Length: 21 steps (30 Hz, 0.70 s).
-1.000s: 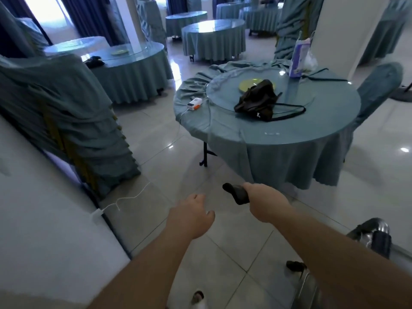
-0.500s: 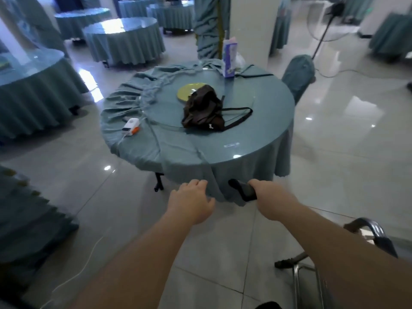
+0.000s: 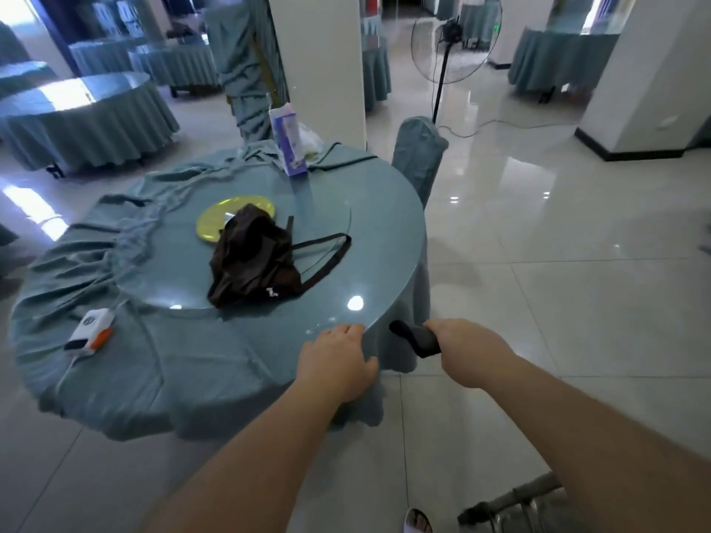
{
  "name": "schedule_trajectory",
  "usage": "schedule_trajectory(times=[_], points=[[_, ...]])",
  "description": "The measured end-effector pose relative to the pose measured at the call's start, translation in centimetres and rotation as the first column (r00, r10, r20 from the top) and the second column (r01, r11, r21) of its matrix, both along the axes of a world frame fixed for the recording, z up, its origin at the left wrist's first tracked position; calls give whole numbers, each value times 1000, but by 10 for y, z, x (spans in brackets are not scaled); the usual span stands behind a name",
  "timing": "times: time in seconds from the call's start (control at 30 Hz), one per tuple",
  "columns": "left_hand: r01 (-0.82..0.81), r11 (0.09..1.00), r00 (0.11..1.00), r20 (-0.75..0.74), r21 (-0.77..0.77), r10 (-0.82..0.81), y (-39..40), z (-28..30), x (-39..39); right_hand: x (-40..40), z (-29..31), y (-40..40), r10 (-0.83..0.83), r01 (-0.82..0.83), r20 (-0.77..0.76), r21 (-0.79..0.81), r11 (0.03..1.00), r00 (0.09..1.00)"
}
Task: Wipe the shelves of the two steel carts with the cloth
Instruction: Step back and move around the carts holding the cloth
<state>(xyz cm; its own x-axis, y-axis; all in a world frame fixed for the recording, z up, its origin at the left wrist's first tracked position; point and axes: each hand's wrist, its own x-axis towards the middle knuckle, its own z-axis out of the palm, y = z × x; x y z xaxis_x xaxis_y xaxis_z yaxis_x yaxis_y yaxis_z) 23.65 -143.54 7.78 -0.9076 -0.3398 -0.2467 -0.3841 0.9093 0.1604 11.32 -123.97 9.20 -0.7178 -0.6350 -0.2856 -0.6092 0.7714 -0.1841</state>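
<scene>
My right hand (image 3: 467, 350) is closed around a dark, rolled-looking object (image 3: 415, 337), perhaps the cloth; its black end sticks out to the left. My left hand (image 3: 335, 363) hangs beside it in a loose fist, holding nothing, just over the near edge of the round table (image 3: 215, 363). Only a bit of one steel cart (image 3: 533, 494) shows at the bottom right under my right forearm: a tube frame and a black foot. Its shelves are out of view.
The teal-clothed round table carries a brown bag (image 3: 254, 269), a yellow plate (image 3: 215, 223), a white-orange device (image 3: 92, 328) and a purple carton (image 3: 290, 142). A covered chair (image 3: 417, 155), a white pillar (image 3: 319, 63) and a standing fan (image 3: 450, 44) stand behind. Glossy tiled floor stretches to the right.
The view has swung to the right and come closer to the round table. Both hands keep their pose, the right still gripping the dark object; the left now hovers at the table's edge.
</scene>
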Motion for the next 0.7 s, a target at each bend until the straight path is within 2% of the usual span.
schedule_trajectory(times=[0.23, 0.4, 0.7], points=[[102, 995, 995, 18, 14, -102, 3, 1, -136, -124, 1, 8, -101, 101, 50, 8, 995, 994], [236, 971, 970, 59, 33, -237, 6, -13, -244, -196, -15, 25, -219, 211, 94, 86, 974, 971], [545, 837, 833, 79, 56, -548, 15, -41, -451, -322, -41, 64, -521, 503, 75, 172, 847, 850]])
